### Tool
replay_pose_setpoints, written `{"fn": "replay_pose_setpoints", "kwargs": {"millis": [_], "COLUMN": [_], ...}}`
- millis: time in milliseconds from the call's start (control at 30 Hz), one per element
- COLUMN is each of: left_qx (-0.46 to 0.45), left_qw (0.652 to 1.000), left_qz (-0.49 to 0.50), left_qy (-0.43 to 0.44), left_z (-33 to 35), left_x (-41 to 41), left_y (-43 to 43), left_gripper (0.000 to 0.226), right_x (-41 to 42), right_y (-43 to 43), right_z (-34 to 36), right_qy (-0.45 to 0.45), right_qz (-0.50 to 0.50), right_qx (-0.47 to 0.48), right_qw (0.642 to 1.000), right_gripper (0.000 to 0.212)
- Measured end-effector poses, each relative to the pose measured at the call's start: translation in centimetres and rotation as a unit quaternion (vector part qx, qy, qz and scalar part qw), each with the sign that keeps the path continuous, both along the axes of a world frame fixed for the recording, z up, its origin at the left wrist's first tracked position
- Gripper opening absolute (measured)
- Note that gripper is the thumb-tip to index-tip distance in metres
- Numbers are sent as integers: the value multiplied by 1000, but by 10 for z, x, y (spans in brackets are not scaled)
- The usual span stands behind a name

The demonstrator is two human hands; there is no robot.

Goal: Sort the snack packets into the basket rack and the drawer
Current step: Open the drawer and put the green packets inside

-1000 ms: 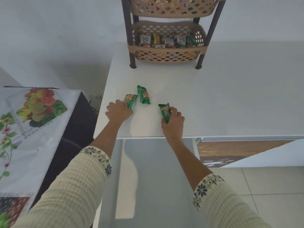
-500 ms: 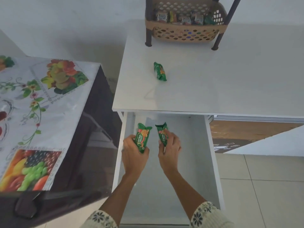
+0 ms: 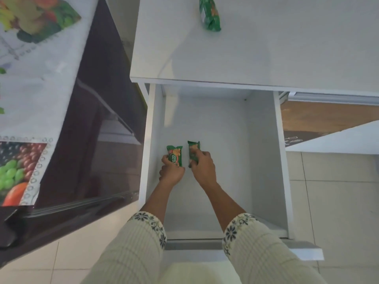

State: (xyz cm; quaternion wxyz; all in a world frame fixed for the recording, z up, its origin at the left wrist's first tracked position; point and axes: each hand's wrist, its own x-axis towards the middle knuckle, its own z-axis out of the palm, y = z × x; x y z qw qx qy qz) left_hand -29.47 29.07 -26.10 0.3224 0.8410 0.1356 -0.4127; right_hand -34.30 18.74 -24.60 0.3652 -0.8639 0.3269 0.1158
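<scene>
Both hands reach down into the open white drawer [image 3: 262, 160]. My left hand [image 3: 171, 171] grips a green snack packet [image 3: 175, 155] low in the drawer's left part. Beside it, my right hand [image 3: 202, 167] grips a second green packet [image 3: 193, 150]. Whether the packets touch the drawer floor I cannot tell. A third green packet [image 3: 209, 14] lies on the white tabletop [image 3: 266, 54] above the drawer. The basket rack is out of view.
A dark cabinet [image 3: 98, 119] covered by a fruit-print cloth [image 3: 30, 78] stands close on the left of the drawer. Tiled floor [image 3: 338, 201] lies to the right. The drawer's front panel [image 3: 303, 251] juts toward me.
The hands lifted two packets off the tabletop and carried them down into the drawer. My view tilted down, so the basket rack left the frame.
</scene>
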Motion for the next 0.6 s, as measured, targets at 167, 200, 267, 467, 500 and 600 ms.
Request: {"fn": "replay_pose_setpoints", "kwargs": {"millis": [167,200,267,467,500,600], "left_qx": [81,95,128,128,129,126], "left_qw": [990,987,976,968,966,952], "left_qz": [-79,-87,-120,-140,-149,-169], "left_qy": [-79,-99,-130,-165,-171,-224], "left_z": [-2,0,3,19,24,48], "left_x": [1,2,1,0,2,7], "left_y": [-1,-3,-6,-13,-14,-20], "left_gripper": [63,62,64,66,71,72], "right_x": [0,1,0,1,2,11], "right_y": [7,8,8,-5,-7,-14], "right_z": [-5,-4,-1,14,18,36], "right_qy": [14,18,26,49,39,-25], "right_qz": [43,47,60,75,64,20], "right_qx": [-15,-21,-31,-59,-65,-106], "right_qw": [999,998,997,994,995,994], "right_gripper": [56,56,55,54,52,40]}}
